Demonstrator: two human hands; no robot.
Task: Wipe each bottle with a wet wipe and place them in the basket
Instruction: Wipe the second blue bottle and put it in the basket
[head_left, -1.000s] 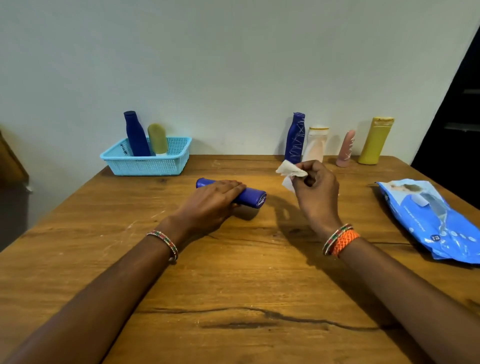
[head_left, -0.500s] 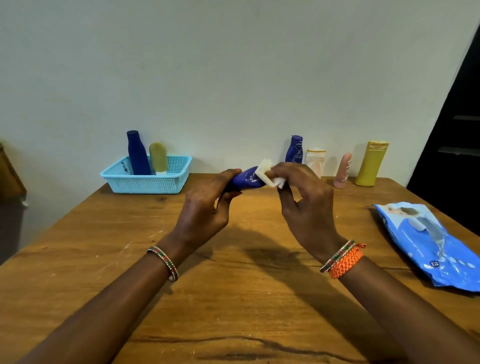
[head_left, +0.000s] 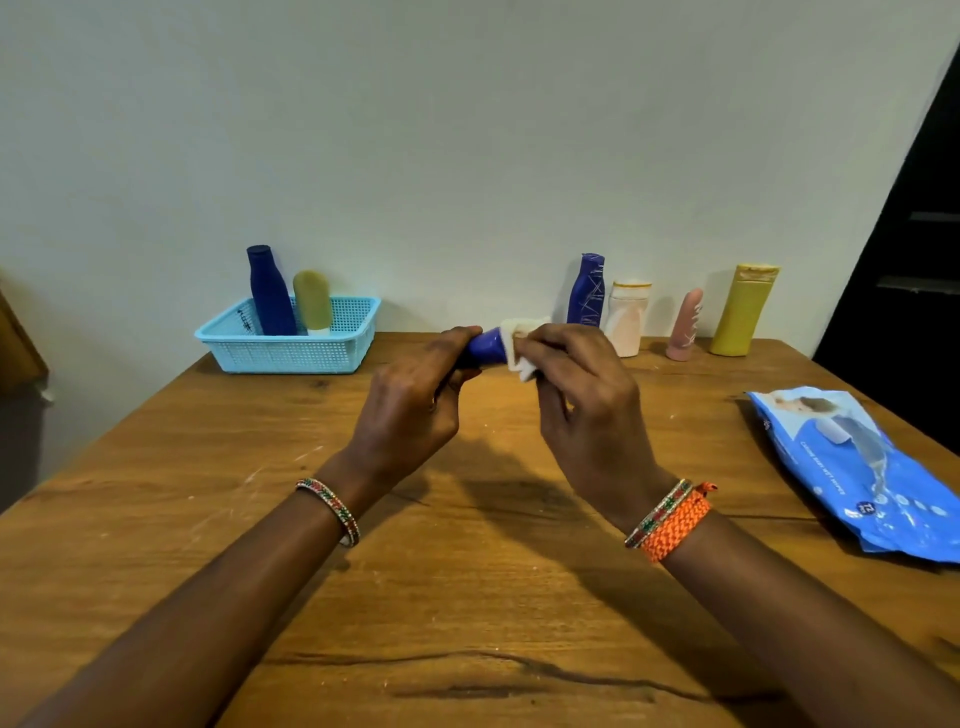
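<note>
My left hand grips a blue bottle and holds it level above the wooden table. My right hand pinches a white wet wipe wrapped over the bottle's right end, which is hidden. A light blue basket stands at the back left with a dark blue bottle and a yellow-green bottle upright in it. Along the wall at the back right stand a blue bottle, a white bottle, a pink bottle and a yellow bottle.
A blue pack of wet wipes lies near the table's right edge. A dark doorway is at the far right, and a brown object shows at the left beyond the table.
My left hand lifted the blue bottle off the table, where it lay on its side. My right hand brought the wipe onto the bottle's right end and covers more of it now.
</note>
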